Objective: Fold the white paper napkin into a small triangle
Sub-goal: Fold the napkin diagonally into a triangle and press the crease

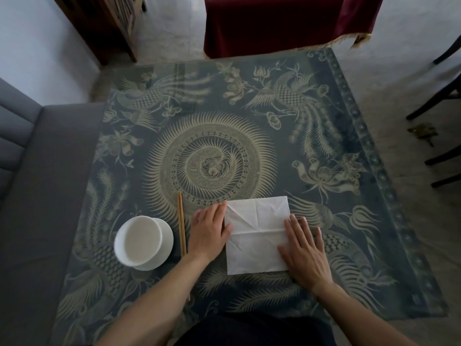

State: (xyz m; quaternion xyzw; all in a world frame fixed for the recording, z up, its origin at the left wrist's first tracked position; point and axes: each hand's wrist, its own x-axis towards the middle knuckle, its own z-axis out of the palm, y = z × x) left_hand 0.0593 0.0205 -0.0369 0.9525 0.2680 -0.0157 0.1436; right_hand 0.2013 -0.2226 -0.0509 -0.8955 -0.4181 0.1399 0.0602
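Note:
A white paper napkin (257,236) lies spread flat as a creased square near the front of the patterned table (214,136). My left hand (209,231) rests palm down at its left edge, fingers flat and overlapping the paper's left side. My right hand (304,253) lies palm down over the napkin's lower right corner and right edge, fingers spread. Neither hand grips the paper; both press on it.
A white bowl (139,242) on a small white plate stands left of my left hand. A pair of wooden chopsticks (182,226) lies between the bowl and that hand. A grey sofa (37,196) borders the table on the left; dark chair legs (439,136) stand at right.

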